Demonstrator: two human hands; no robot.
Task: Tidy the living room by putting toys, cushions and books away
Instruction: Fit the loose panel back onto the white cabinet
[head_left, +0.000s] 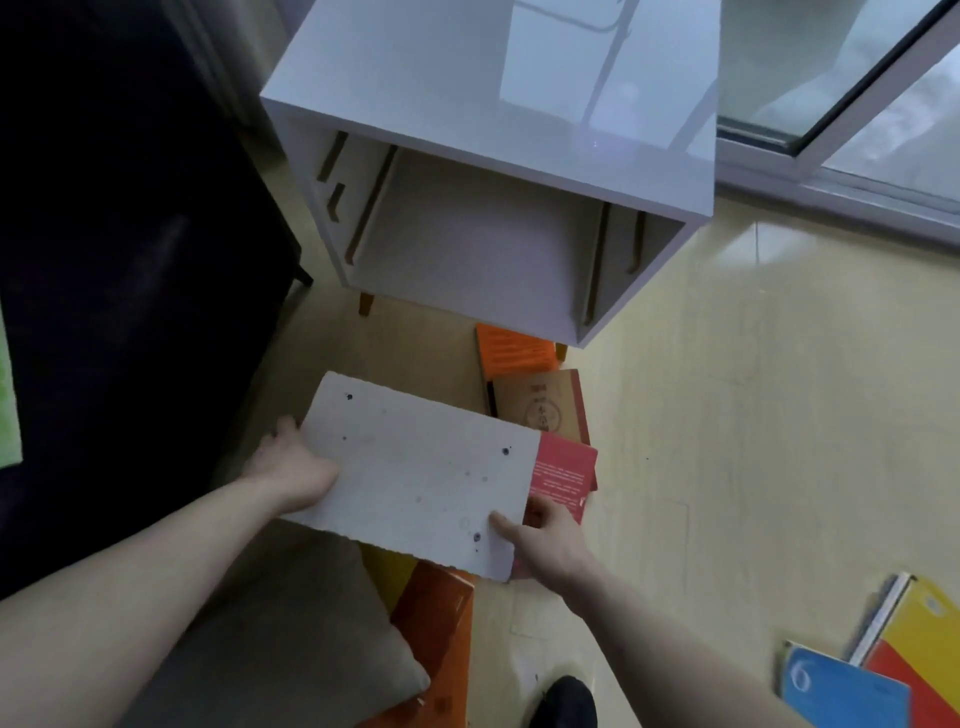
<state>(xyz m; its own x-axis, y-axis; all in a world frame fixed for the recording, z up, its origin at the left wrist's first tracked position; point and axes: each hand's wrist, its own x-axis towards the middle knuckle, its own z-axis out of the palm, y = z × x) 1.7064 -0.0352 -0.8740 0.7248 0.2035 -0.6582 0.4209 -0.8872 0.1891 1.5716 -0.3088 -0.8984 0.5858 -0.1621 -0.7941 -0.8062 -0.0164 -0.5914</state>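
I hold a white board with small dark holes flat above the floor, in front of the open white cabinet. My left hand grips its left edge. My right hand holds its right edge, thumb on top and fingers beneath. Under and beyond the board lie a red book, a brown book and an orange book on the floor. A grey cushion lies at the lower left beside an orange box.
A dark sofa fills the left side. At the lower right corner lie a blue book and a yellow and red book. A sliding glass door runs along the upper right. My dark shoe shows at the bottom.
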